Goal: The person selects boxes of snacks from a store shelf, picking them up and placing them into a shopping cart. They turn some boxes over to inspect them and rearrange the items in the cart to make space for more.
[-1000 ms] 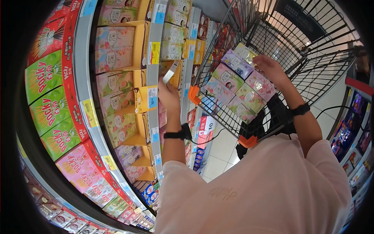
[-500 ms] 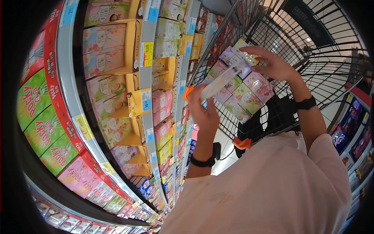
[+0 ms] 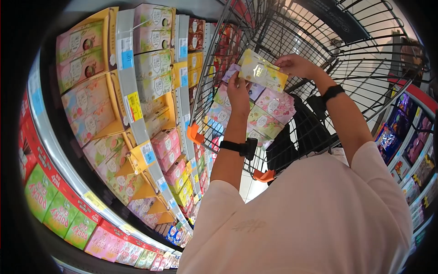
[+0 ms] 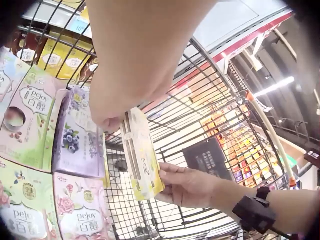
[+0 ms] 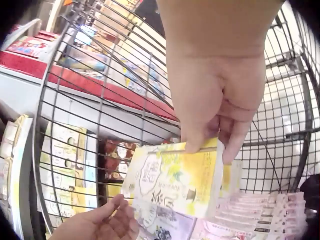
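A yellow and white snack box (image 3: 262,72) is held tilted above the boxes in the shopping cart. My right hand (image 3: 296,66) grips its right end, thumb on one face and fingers behind, as the right wrist view shows. At the other end is my left hand (image 3: 238,96), its fingertips (image 5: 119,199) right at the box's corner and its fingers loosely bent. Beneath lie several Pejoy boxes: a purple blueberry one (image 4: 79,137), a pink flowered one (image 4: 82,207) and green ones (image 4: 31,117). The held box partly covers the purple one in the head view.
The black wire cart (image 3: 365,73) has orange corner pieces (image 3: 263,176) on its near edge. Shelves of snack boxes (image 3: 86,107) with price tags run along the left, with green Pocky boxes (image 3: 59,212) lower down. Another shelf of packets (image 3: 397,132) stands at right.
My left hand has swung from the shelf to over the cart, bringing the yellow box. My right hand has taken hold of the box's far end. The head view has shifted.
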### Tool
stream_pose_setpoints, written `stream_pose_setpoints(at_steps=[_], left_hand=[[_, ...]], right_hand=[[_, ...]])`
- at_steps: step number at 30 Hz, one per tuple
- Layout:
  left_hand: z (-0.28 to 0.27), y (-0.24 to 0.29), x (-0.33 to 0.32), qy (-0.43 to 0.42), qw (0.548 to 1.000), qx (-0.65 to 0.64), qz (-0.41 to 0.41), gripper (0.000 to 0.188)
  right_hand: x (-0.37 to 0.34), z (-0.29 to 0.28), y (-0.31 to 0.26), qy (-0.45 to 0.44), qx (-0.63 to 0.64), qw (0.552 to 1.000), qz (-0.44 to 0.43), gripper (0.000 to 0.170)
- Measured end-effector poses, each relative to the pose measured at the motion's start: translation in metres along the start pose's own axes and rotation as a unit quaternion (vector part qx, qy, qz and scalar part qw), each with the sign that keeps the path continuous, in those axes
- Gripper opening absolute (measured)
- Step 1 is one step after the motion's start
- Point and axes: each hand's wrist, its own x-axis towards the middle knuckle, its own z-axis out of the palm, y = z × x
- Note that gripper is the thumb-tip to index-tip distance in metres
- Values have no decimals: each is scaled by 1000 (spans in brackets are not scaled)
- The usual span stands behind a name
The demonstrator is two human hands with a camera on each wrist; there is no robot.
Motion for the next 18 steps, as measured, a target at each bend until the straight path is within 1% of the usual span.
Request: stream_pose_setpoints(at_steps=[1, 2, 3, 5, 6, 7, 8, 10, 11, 12, 13, 14, 15, 16, 17, 18], left_hand=[[-2, -1, 1, 4, 999, 13, -30, 31], [-5, -1, 4, 8, 998, 26, -57, 28], [-16, -6, 8, -13, 995, 43, -93, 26], [-21, 6, -3, -26, 994, 66, -85, 26], [-24, 17, -11, -40, 992, 87, -79, 25], [-27, 30, -19, -46, 990, 117, -58, 25], [-33, 42, -28, -45, 990, 119, -58, 25], [-47, 64, -49, -58, 979, 185, 56, 24], [-55, 75, -60, -55, 979, 188, 54, 24], [-63, 86, -71, -34, 973, 207, 92, 24], [-73, 95, -82, -13, 965, 227, 131, 24], [-83, 103, -93, -10, 964, 231, 130, 24], [-93, 109, -105, 31, 960, 238, 146, 25], [-102, 115, -114, 73, 953, 245, 163, 27], [-110, 120, -120, 75, 953, 245, 164, 27], [-119, 125, -127, 101, 930, 294, 194, 29]], right_hand=[[4, 0, 10, 9, 32, 999, 25, 34], [6, 1, 20, 11, 33, 999, 26, 34], [8, 2, 29, 48, 65, 996, 44, 34], [13, 5, 47, 115, 106, 985, 76, 36], [20, 6, 56, 114, 107, 985, 75, 36], [28, 7, 66, 144, 84, 983, 79, 35], [36, 9, 78, 175, 62, 979, 83, 34], [57, 17, 100, 177, 51, 979, 88, 33], [64, 23, 105, 203, 2, 977, 57, 32], [70, 30, 107, 229, -47, 972, 25, 30], [77, 35, 106, 225, -45, 973, 25, 30], [85, 40, 106, 239, -74, 968, 11, 30], [91, 46, 104, 254, -103, 962, -4, 30], [92, 51, 94, 252, -102, 962, -5, 30], [92, 53, 83, 259, -183, 948, 23, 33], [92, 55, 77, 265, -265, 926, 50, 37]])
